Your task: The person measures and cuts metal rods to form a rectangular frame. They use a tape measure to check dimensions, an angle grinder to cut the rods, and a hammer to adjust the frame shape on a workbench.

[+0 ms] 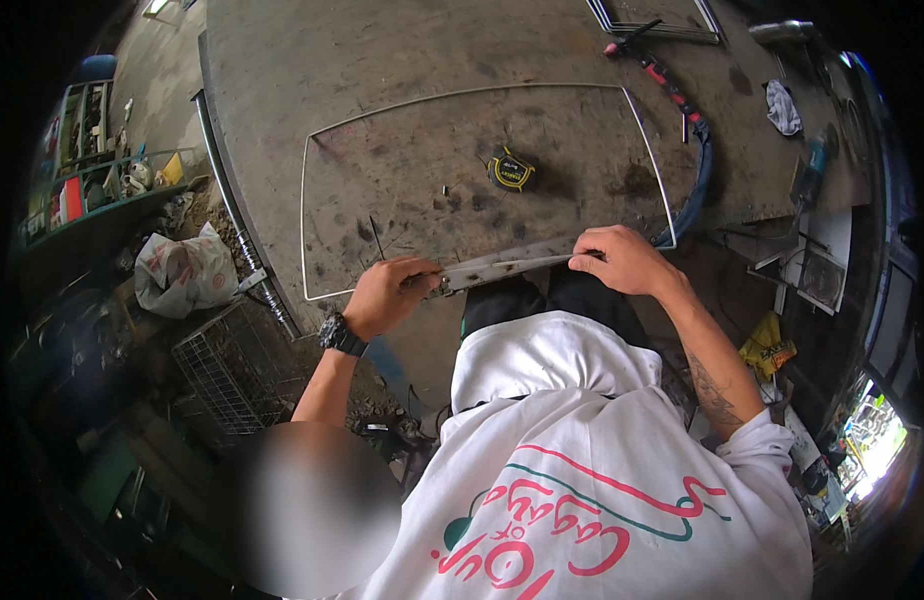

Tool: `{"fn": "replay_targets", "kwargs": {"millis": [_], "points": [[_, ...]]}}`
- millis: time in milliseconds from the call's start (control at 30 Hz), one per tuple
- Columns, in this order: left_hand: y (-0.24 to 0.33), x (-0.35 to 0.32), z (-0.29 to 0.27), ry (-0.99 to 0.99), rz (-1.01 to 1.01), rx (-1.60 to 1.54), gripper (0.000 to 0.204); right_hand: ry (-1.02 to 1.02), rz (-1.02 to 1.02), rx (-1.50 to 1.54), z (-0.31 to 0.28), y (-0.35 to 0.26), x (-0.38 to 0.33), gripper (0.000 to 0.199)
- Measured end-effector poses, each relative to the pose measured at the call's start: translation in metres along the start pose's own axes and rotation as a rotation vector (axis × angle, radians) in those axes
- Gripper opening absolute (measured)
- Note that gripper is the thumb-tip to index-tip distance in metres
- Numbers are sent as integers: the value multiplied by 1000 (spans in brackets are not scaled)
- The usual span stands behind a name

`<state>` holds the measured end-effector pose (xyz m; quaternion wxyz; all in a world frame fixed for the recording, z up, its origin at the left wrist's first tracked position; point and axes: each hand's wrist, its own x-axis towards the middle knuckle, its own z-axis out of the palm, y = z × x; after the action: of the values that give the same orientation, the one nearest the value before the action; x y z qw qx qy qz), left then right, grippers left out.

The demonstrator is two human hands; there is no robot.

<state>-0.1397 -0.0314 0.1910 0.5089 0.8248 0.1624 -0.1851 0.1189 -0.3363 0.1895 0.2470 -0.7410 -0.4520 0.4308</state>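
At the desk's (282, 60) near edge, both hands grip a flat grey metal strip (512, 263) lying crosswise: left hand (387, 295) fingers closed on its left end, right hand (622, 260) pressed over its right end, equally near.

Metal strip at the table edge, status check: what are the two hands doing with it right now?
Left hand and right hand each grip an end of the metal strip. Strip lies along the wire frame edge. Tape measure sits apart, inside the frame.
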Motion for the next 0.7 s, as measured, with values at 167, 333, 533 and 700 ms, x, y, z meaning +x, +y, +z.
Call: {"fn": "replay_targets", "kwargs": {"millis": [167,333,533,700], "points": [[56,-16,-27,133,144,165,18,232,-167,-101,-25,-67,-6,29],[114,-34,-62,364,332,396,16,381,-266,-187,-69,-118,-13,32],[137,-48,-67,556,493,432,21,480,-394,-181,-89,-144,-31,29],[144,-51,-57,570,463,300,21,545,-440,-125,-92,-152,-39,30]]}}
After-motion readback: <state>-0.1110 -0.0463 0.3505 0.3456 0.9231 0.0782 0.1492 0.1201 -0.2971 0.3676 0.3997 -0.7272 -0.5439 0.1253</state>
